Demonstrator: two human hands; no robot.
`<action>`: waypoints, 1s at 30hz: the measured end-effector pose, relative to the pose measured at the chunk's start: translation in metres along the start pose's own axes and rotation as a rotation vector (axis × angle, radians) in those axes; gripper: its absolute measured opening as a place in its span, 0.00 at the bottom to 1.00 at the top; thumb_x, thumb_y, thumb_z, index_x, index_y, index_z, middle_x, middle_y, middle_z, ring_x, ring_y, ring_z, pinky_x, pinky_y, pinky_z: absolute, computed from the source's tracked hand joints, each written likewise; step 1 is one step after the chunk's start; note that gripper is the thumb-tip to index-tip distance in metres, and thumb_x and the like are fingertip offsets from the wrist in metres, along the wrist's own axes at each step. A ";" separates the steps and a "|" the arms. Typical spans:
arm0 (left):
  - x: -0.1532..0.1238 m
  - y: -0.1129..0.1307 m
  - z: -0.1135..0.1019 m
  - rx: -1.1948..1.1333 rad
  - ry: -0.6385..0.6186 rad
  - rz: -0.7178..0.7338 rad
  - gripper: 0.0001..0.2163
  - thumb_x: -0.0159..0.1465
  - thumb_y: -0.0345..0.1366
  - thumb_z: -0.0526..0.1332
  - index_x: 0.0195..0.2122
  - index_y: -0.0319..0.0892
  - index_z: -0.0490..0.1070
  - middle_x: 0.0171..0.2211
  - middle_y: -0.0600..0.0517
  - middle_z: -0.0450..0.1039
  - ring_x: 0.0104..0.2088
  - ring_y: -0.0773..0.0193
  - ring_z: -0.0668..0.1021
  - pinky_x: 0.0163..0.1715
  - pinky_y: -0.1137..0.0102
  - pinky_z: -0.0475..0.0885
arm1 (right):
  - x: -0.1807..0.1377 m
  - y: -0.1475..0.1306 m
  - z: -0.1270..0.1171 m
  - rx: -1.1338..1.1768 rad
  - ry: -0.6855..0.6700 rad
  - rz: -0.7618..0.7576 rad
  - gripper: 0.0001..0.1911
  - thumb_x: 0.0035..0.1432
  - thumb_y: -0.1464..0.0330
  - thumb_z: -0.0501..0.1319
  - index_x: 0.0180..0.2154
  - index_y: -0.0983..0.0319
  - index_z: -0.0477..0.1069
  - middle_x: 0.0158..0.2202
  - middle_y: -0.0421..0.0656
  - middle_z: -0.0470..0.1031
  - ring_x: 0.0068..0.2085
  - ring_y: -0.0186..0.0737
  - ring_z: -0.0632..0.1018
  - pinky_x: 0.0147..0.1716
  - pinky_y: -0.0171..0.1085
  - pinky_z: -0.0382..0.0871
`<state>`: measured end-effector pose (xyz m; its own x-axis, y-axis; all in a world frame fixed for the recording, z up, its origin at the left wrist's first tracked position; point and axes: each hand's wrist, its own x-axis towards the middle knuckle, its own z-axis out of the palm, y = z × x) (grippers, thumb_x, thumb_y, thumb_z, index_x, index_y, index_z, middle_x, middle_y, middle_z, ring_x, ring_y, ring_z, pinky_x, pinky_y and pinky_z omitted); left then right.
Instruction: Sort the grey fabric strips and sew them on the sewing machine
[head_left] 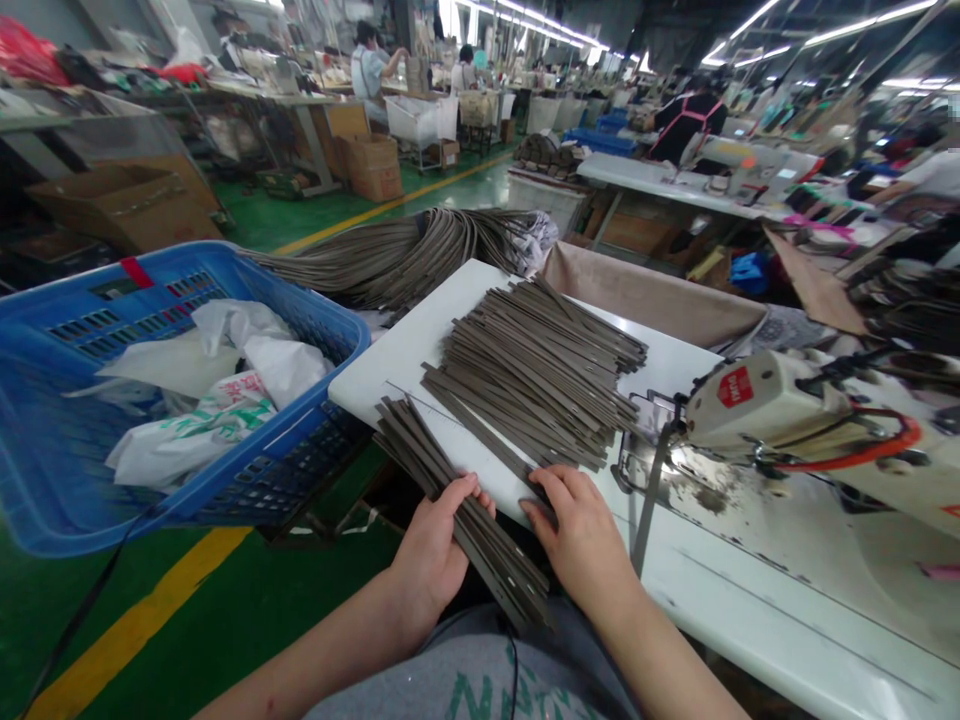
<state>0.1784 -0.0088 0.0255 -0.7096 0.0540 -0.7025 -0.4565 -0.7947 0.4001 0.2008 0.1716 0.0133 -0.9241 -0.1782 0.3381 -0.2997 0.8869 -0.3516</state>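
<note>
My left hand [439, 540] is closed round a bundle of grey-brown fabric strips [416, 447], which sticks out above and below the fist over the table's front edge. My right hand [577, 515] pinches the near end of a strip [487, 434] that lies at the front of a large pile. That pile of similar flat strips [525, 365] spreads over the white sewing table [375, 372]. A few strips show small white marks near their ends. Right of my right hand, another strip [651, 500] hangs down from the sewing machine's needle area.
The sewing machine [810, 420] occupies the table's right side. At left stands a blue plastic basket [300, 420] holding white plastic bags [202, 400]. Long strips [390, 255] are heaped behind the table. Several people work at benches farther back.
</note>
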 end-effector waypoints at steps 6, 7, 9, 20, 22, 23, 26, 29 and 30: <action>-0.005 0.000 0.006 0.060 0.043 0.000 0.04 0.68 0.22 0.62 0.39 0.34 0.74 0.38 0.43 0.79 0.38 0.59 0.84 0.36 0.69 0.83 | -0.001 -0.002 -0.003 0.065 0.022 0.039 0.13 0.70 0.65 0.61 0.53 0.61 0.72 0.47 0.51 0.79 0.49 0.51 0.79 0.50 0.51 0.78; -0.006 0.000 0.006 0.072 0.045 0.003 0.04 0.68 0.22 0.63 0.40 0.35 0.74 0.40 0.42 0.79 0.39 0.58 0.84 0.36 0.68 0.83 | 0.001 0.000 -0.005 0.056 0.036 0.056 0.12 0.71 0.65 0.60 0.52 0.61 0.73 0.47 0.51 0.79 0.49 0.51 0.79 0.51 0.50 0.78; -0.006 0.000 0.006 0.090 0.052 0.011 0.04 0.68 0.22 0.63 0.40 0.35 0.74 0.41 0.41 0.80 0.41 0.57 0.84 0.37 0.67 0.83 | 0.004 0.005 -0.008 -0.007 0.064 0.090 0.12 0.71 0.65 0.59 0.52 0.62 0.74 0.48 0.52 0.78 0.49 0.52 0.78 0.52 0.51 0.77; -0.004 -0.001 0.005 0.095 0.048 0.016 0.02 0.68 0.24 0.64 0.40 0.35 0.75 0.41 0.41 0.80 0.44 0.54 0.85 0.39 0.66 0.83 | 0.000 0.016 -0.003 -0.058 0.017 0.122 0.12 0.70 0.68 0.59 0.52 0.64 0.74 0.45 0.51 0.76 0.46 0.51 0.78 0.49 0.50 0.77; -0.004 -0.001 0.005 0.093 0.040 0.017 0.03 0.68 0.24 0.64 0.40 0.36 0.75 0.42 0.41 0.81 0.45 0.54 0.85 0.40 0.65 0.83 | -0.001 0.013 -0.004 -0.037 0.016 0.119 0.12 0.70 0.69 0.58 0.51 0.64 0.75 0.45 0.51 0.76 0.46 0.50 0.78 0.49 0.49 0.77; -0.004 0.000 0.005 0.094 0.044 0.016 0.03 0.68 0.24 0.64 0.40 0.36 0.75 0.42 0.41 0.81 0.45 0.54 0.85 0.40 0.66 0.83 | -0.001 0.012 -0.004 -0.026 0.009 0.119 0.12 0.70 0.69 0.58 0.51 0.64 0.75 0.45 0.51 0.76 0.46 0.50 0.78 0.49 0.49 0.77; -0.006 0.001 0.008 0.100 0.066 0.012 0.03 0.68 0.23 0.64 0.40 0.35 0.75 0.42 0.40 0.81 0.44 0.54 0.85 0.39 0.66 0.84 | 0.002 0.012 -0.007 0.012 -0.024 0.116 0.11 0.71 0.67 0.58 0.49 0.62 0.77 0.43 0.50 0.77 0.46 0.49 0.78 0.48 0.48 0.77; -0.008 0.003 0.010 0.113 0.072 0.010 0.03 0.69 0.23 0.64 0.41 0.34 0.75 0.44 0.38 0.81 0.45 0.52 0.85 0.38 0.66 0.84 | 0.009 0.015 -0.010 -0.014 0.015 0.107 0.13 0.72 0.66 0.57 0.50 0.62 0.77 0.45 0.51 0.78 0.47 0.50 0.78 0.50 0.49 0.76; -0.009 0.003 0.010 0.119 0.072 0.008 0.03 0.69 0.23 0.64 0.42 0.34 0.76 0.45 0.37 0.81 0.46 0.51 0.85 0.39 0.66 0.84 | 0.012 0.016 -0.010 -0.041 0.039 0.096 0.14 0.72 0.66 0.56 0.52 0.63 0.76 0.47 0.52 0.78 0.49 0.51 0.77 0.52 0.50 0.76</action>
<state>0.1774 -0.0055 0.0389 -0.6753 0.0012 -0.7375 -0.5142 -0.7176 0.4697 0.1873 0.1882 0.0208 -0.9380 -0.0757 0.3381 -0.1996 0.9158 -0.3485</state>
